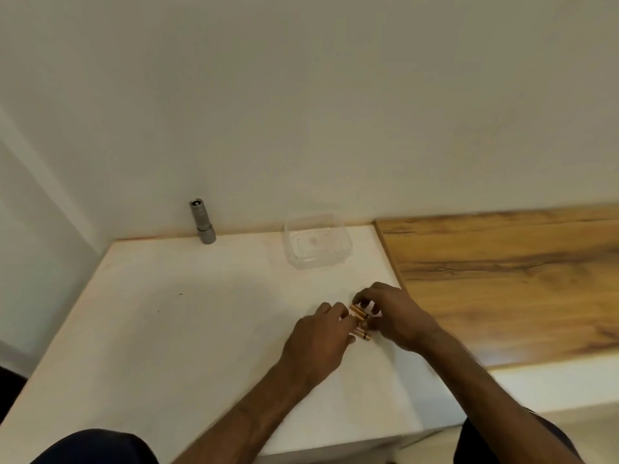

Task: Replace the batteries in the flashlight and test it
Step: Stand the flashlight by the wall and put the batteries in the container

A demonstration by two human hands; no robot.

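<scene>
A grey metal flashlight (202,221) stands upright at the back of the white table (167,313), against the wall. Several gold-and-black batteries (359,313) lie side by side on the table's right part. My left hand (318,339) rests on them from the left, its fingertips on their ends. My right hand (392,313) comes from the right, and its fingers pinch the uppermost battery. Parts of the batteries are hidden under my fingers.
A clear plastic container (318,242) sits at the back of the table, right of the flashlight. A wooden counter (502,279) adjoins the table on the right. A white wall rises behind both.
</scene>
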